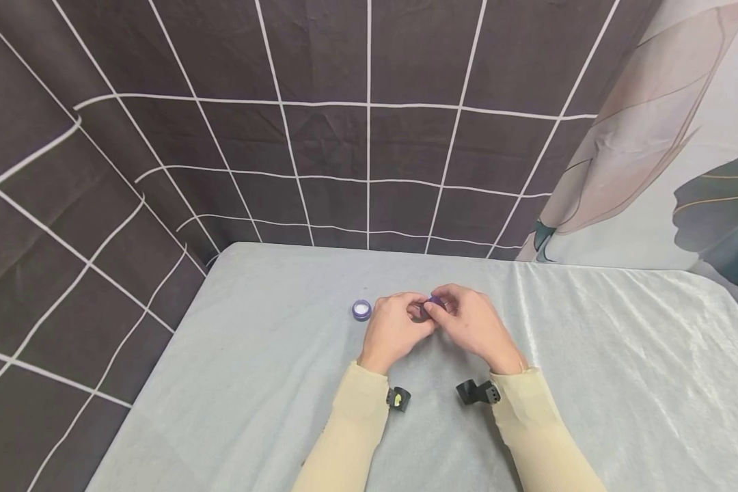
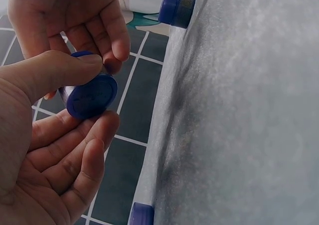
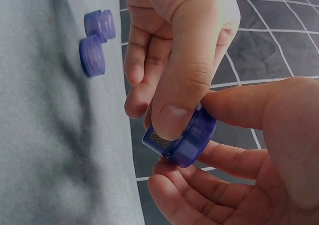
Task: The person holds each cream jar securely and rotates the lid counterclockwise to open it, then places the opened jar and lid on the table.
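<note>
Between both hands is a small blue-purple jar (image 3: 192,142) with a wider ridged rim and a gold label patch. My left hand (image 1: 400,322) grips its narrower labelled end, thumb laid across it in the right wrist view. Thumb and fingers of my right hand (image 1: 472,320) pinch the wider end. In the left wrist view a flat round blue face of the jar (image 2: 93,98) is turned to the camera, and fingers partly cover the rest. On the cloth just left of my left hand sits a purple round container (image 1: 361,310) with a whitish middle.
A pale blue cloth covers the table (image 1: 252,383). Another blue jar (image 2: 177,8) with a gold label stands on it in the left wrist view. Two purple pieces (image 3: 92,56) sit close together in the right wrist view. A dark grid-patterned curtain (image 1: 320,137) hangs behind the table.
</note>
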The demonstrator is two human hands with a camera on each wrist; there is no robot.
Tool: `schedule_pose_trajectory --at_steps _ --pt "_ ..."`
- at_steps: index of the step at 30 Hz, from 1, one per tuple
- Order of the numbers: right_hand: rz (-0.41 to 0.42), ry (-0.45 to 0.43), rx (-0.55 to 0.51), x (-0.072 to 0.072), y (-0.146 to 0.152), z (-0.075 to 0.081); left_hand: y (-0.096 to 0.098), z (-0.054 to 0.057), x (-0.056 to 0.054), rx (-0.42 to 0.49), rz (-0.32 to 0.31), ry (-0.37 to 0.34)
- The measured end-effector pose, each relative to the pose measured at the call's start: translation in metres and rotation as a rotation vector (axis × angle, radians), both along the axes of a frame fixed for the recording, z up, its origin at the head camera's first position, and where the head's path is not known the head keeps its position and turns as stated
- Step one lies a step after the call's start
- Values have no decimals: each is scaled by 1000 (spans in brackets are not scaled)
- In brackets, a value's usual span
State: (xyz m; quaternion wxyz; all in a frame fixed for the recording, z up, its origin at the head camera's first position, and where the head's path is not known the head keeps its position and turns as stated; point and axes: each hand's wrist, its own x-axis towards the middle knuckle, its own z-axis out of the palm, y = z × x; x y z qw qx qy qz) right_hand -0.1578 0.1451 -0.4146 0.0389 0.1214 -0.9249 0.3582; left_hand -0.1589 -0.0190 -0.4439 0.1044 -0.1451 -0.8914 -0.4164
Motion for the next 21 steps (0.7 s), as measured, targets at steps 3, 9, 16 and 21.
schedule_pose_trajectory --at_steps 3,9,16,21 --pt "5 -1 -1 0 0 0 0 0 0 3 -1 -2" --pt "6 -3 -7 -1 0 0 0 0 0 3 -1 5" --pt "11 0 -6 -1 2 0 0 1 1 -1 -5 9" --pt "18 -4 -7 -1 3 1 0 1 1 10 -12 2"
